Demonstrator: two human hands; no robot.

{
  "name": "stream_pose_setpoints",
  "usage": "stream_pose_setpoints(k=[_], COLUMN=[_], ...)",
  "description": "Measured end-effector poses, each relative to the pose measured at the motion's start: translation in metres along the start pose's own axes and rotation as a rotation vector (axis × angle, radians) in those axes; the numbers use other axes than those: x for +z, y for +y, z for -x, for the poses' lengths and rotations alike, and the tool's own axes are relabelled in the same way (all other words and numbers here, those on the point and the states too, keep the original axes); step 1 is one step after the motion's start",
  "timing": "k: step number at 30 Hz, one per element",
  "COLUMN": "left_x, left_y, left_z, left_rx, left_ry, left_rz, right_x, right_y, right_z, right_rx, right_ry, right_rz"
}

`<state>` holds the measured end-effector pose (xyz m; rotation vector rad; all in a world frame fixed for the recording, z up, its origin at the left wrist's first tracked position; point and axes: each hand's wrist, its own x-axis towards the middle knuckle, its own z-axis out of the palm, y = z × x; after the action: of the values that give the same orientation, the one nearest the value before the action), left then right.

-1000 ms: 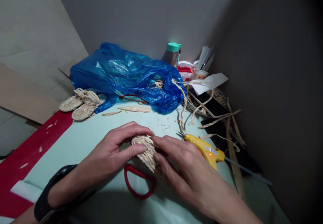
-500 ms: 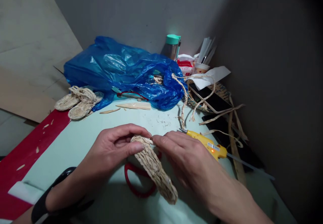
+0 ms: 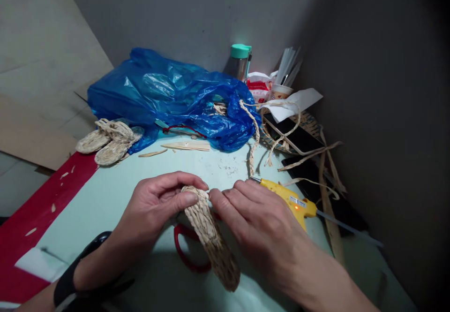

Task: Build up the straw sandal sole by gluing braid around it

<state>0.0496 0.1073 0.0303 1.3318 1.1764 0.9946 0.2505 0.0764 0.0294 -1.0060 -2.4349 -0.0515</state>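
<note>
A braided straw sole (image 3: pixel 210 234), long and narrow with a rounded lower end, tilts down to the right above the table. Its upper end is pinched between the thumb and fingers of my left hand (image 3: pixel 158 204). My right hand (image 3: pixel 260 213) is closed at the upper right edge of the sole, thumb and forefinger pressed together there; the exact bit of straw between them is mostly hidden. Behind and below the sole lie red-handled scissors (image 3: pixel 180 251), partly covered. Just right of my right hand lies a yellow glue gun (image 3: pixel 281 192), its orange light on and a clear glue stick in its back.
A blue plastic bag (image 3: pixel 158 91) spreads along the back. Two small straw slippers (image 3: pixel 112 145) sit at left by a red strip (image 3: pixel 31 251). Straw cords (image 3: pixel 255 145), a bottle (image 3: pixel 240 61), a cup of glue sticks (image 3: pixel 281 91) and a dark tray lie at back right.
The sole's lower end has swung slightly left and down. My right fingertips have shifted a little left and up along its edge, while my left hand keeps its pinch.
</note>
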Motion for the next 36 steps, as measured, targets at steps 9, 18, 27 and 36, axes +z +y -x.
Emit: stream_pose_setpoints(k=[9,18,27,36], left_x=[0.002,-0.004,-0.011,-0.028], left_y=[-0.004,-0.003,0.017,0.021], left_z=[0.0,-0.008,0.006,0.027], left_rx=[-0.001,-0.104,-0.082,-0.041], left_ry=[-0.024,0.2,0.146,0.051], left_rz=[-0.036,0.348,0.479,0.435], right_x=[0.004,-0.05,-0.008,-0.006], right_y=[0.0,0.009,-0.007,0.014], right_z=[-0.005,0.041,0.123,0.109], right_rx=[-0.013,0.511,1.131,1.224], right_ry=[-0.023,0.369,-0.023,0.031], right_rz=[0.082,0.069,0.041,-0.056])
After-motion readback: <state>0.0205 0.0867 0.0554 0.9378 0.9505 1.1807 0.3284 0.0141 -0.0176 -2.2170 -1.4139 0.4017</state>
